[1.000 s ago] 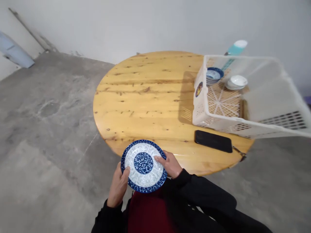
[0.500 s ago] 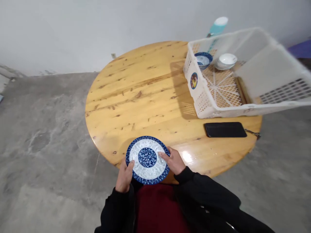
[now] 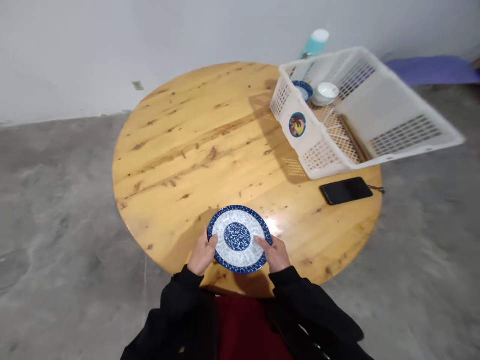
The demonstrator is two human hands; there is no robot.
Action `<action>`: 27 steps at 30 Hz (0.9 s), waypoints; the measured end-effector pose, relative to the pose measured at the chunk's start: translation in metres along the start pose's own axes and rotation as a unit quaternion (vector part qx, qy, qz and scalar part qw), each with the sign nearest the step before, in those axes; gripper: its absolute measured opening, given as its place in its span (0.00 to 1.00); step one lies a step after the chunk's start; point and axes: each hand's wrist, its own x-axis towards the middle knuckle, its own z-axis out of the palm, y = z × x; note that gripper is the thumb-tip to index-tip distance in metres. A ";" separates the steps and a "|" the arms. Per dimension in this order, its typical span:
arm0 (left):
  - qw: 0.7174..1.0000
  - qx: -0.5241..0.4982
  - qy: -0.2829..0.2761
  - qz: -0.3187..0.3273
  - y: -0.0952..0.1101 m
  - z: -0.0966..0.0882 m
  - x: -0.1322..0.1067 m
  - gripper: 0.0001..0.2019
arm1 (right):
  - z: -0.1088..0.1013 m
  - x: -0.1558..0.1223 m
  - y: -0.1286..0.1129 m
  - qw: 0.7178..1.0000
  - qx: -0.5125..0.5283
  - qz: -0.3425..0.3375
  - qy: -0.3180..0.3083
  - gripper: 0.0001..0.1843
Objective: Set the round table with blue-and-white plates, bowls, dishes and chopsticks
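Note:
Between my two hands is a round blue-and-white patterned plate (image 3: 237,257), its face turned up toward me, over the near edge of the wooden table (image 3: 180,160). My left hand (image 3: 203,253) grips the plate's left rim, thumb on top and fingers hidden beneath. On the opposite rim, my right hand (image 3: 275,254) is closed the same way, its thumb reaching further in across the pale band. A shadow lies on the wood by the plate's left side.
A white plastic basket (image 3: 315,155) stands at the table's right side, holding a blue-patterned bowl (image 3: 305,90), white bowls (image 3: 325,95) and a brown stick-like item (image 3: 354,137). In front lies a black phone (image 3: 347,191). A turquoise, white-topped object (image 3: 315,44) rises behind the basket.
Both hands have carried the plate forward, away from my body and further over the table. The camera view has turned, shifting the table and basket leftward in the picture.

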 end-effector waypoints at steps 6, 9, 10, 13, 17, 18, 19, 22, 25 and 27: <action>0.998 0.050 -0.029 0.031 0.004 -0.055 0.077 0.16 | 0.066 0.036 -0.012 0.999 0.013 -0.009 0.051 0.21; 0.998 0.057 -0.018 0.032 0.008 -0.069 0.119 0.16 | 0.092 0.067 -0.024 0.997 0.001 -0.023 0.069 0.20; 0.998 0.053 -0.014 0.030 0.010 -0.073 0.133 0.16 | 0.099 0.077 -0.029 0.997 -0.008 -0.028 0.075 0.19; 0.999 0.033 -0.005 0.028 0.019 -0.077 0.170 0.14 | 0.119 0.105 -0.046 0.994 -0.041 -0.041 0.095 0.17; 0.999 0.027 0.007 0.019 0.033 -0.079 0.213 0.11 | 0.136 0.137 -0.069 0.988 -0.083 -0.050 0.117 0.14; 1.000 0.025 0.005 0.016 0.036 -0.079 0.222 0.11 | 0.139 0.144 -0.074 0.988 -0.092 -0.051 0.118 0.13; 1.000 0.021 0.003 0.015 0.038 -0.080 0.231 0.11 | 0.142 0.150 -0.079 0.987 -0.099 -0.053 0.117 0.13; 1.000 0.010 -0.001 0.013 0.043 -0.081 0.255 0.12 | 0.150 0.165 -0.089 0.985 -0.117 -0.050 0.120 0.12; 1.000 0.006 -0.001 0.004 0.044 -0.081 0.274 0.12 | 0.155 0.174 -0.094 0.980 -0.134 -0.049 0.137 0.12; 1.000 0.008 0.000 0.004 0.044 -0.079 0.283 0.11 | 0.157 0.177 -0.097 0.977 -0.147 -0.048 0.146 0.12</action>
